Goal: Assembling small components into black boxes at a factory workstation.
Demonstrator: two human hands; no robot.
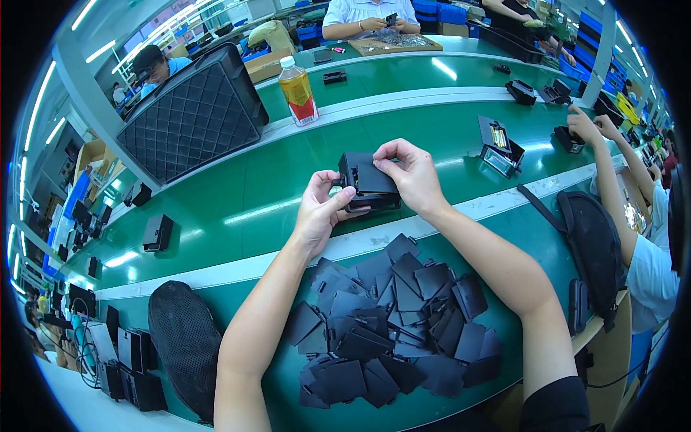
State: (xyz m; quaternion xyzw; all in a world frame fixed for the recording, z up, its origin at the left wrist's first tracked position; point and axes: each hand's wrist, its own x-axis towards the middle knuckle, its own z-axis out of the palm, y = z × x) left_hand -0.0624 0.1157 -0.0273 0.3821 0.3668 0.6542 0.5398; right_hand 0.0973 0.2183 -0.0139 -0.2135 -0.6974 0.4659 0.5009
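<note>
My left hand (319, 210) grips a black plastic box (374, 204) from its left side, thumb on the near edge and fingers around and under it. Against the top of this box lies a flat black cover (373, 178), slightly raised at its near edge. My right hand (412, 175) pinches the cover's far right edge between thumb and fingers. A bit of gold-coloured metal shows in the gap by my left thumb. Below both hands, between my forearms, a heap of flat black covers (396, 324) with small tabs is spread over the green tabletop.
A green conveyor belt (273, 169) carries another black box (157, 232) at left and an opened box (502, 147) at right. Beyond it stand a drink bottle (298, 92) and a black quilted case (194, 115). Black pouches flank my arms. Co-workers sit opposite and at right.
</note>
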